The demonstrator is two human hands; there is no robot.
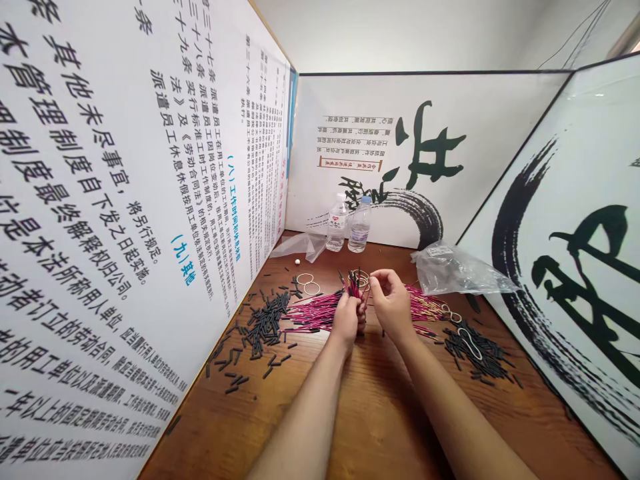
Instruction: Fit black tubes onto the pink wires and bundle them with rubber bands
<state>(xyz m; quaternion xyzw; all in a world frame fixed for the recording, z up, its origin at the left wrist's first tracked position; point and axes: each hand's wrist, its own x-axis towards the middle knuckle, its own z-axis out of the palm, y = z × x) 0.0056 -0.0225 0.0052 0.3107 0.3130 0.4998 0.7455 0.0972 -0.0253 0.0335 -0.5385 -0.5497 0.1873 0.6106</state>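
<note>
Well inside the side panels [145, 220], hands [346, 321] handle a bundle [353, 287].

On the left board [150, 220], blue headings [183, 260] read "(八)" and "(九)其他".

- Brown wooden table [370, 433], lower centre
- Black tubes [270, 323], heaped left and right of centre
- Pink sticks [315, 311], either side of centre
- Pale loops [308, 283], left of centre
- Upright bottles [359, 230], centre

Black-tipped pink stick bundle [354, 288], clasped in left hand [346, 321].
</note>
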